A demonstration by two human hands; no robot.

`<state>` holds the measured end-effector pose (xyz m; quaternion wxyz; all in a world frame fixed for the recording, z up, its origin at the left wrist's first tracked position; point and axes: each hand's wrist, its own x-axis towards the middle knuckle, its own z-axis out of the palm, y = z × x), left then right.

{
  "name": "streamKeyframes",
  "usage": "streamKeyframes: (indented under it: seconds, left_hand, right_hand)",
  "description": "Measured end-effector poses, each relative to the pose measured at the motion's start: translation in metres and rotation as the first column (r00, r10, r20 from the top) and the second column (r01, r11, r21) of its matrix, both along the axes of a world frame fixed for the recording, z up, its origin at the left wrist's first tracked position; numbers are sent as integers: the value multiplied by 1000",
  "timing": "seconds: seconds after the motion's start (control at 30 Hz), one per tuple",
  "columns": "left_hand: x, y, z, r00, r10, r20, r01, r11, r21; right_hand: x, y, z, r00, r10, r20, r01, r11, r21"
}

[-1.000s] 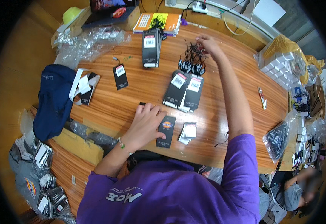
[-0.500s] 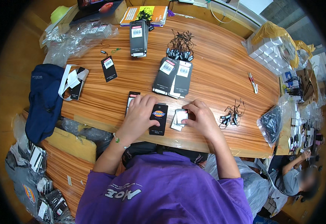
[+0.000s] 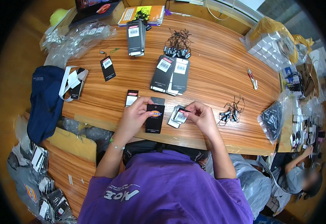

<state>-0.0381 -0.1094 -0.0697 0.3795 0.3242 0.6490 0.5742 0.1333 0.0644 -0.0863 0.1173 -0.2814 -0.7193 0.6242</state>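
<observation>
My left hand (image 3: 133,117) pinches a black hang tag (image 3: 155,122) with a coloured oval logo between thumb and fingers. Behind its top edge shows a grey tag (image 3: 158,100). Part of another black tag (image 3: 132,98) with a white label lies just beyond that hand. To the right, my right hand (image 3: 203,116) grips the corner of a small card (image 3: 181,117) with a white printed face and a dark top. Beneath it lies a small stack of pale cards (image 3: 172,122). Beyond both hands are two overlapping piles of dark hang tags (image 3: 162,76) with white stickers.
Black strings (image 3: 178,46) lie beyond the piles, and more strings (image 3: 230,115) right of my hand. Red-handled snips (image 3: 252,79) lie farther right. A tag stack (image 3: 135,41) stands at the back. Dark blue cloth (image 3: 45,100) hangs at left; white boxes (image 3: 269,50) sit far right.
The small card in my right hand has come up tilted off its stack. My left fingers have closed on the logo tag's upper part, baring the grey tag behind it.
</observation>
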Motion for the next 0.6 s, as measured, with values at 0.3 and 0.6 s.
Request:
streamKeyframes:
  seconds: [0.3, 0.6]
  left_hand:
    - [43, 28, 12, 993, 1, 116, -5, 999, 35]
    - [40, 39, 8, 993, -14, 120, 6, 998, 68]
  right_hand:
    - [1, -23, 31, 983, -109, -150, 141, 966, 217]
    - [110, 89, 24, 786, -596, 164, 372, 669, 644]
